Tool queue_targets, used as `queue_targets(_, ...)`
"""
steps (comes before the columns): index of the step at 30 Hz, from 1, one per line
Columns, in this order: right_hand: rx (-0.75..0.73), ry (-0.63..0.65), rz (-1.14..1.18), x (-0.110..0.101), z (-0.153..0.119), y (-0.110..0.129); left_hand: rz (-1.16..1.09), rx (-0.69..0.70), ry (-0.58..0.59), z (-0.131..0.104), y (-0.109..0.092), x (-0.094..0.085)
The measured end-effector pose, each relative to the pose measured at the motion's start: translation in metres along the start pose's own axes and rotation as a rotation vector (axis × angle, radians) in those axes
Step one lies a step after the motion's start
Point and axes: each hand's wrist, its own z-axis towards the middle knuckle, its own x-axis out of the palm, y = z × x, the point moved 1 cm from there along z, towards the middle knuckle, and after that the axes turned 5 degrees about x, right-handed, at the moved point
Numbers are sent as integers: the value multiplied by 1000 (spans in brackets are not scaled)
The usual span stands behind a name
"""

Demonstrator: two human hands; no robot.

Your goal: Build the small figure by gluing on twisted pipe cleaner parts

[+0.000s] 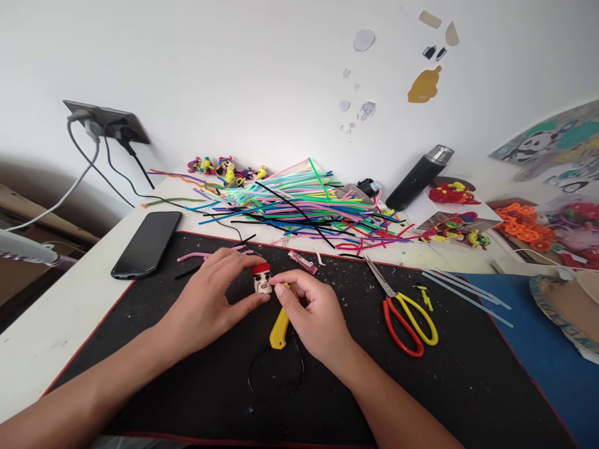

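My left hand (219, 293) holds a small doll head (262, 282) between thumb and fingertips, above the black mat. The head has a white face with dark eyes, a small mouth and a red top. My right hand (316, 305) is at its right side, with thumb and index finger pinched together close to the face. Whatever lies in that pinch is too small to make out. Partly under the right hand is a yellow-handled tool (279, 330), its upper end hidden by the fingers. A thin black cord loop (253, 386) lies on the mat below it.
Scissors (397, 305) with red and yellow handles lie right of my hands. Behind is a heap of pipe cleaners (290, 199). A phone (147, 244) rests at left, a black flask (418, 178) leans at back right, and translucent sticks (468, 296) lie at right.
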Motion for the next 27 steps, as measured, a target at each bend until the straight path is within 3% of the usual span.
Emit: queue_targets(27, -22, -8, -5, 0, -1, 3, -13, -29, 16, 1, -2, 0)
